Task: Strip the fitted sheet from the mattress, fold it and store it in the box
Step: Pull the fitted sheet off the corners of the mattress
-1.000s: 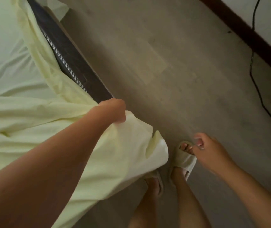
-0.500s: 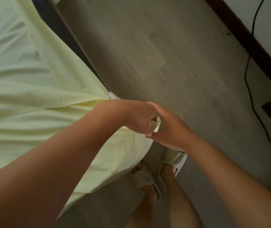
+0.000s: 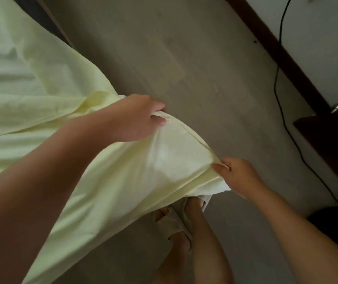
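left hand (image 3: 135, 117) – right hand (image 3: 238, 175), gripping sheet (image 3: 143, 165)

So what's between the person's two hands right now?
Head view: the pale yellow fitted sheet, its hem pulled taut from the left hand to the right hand.

No text can be read anywhere. The pale yellow fabric fitted sheet (image 3: 41, 89) shows no legible label, tag or print. The grey wood-grain floor (image 3: 184, 68), the dark brown skirting board (image 3: 276, 50) and the thin black cable (image 3: 280, 37) carry no readable letters, numbers, brand marks or signs.
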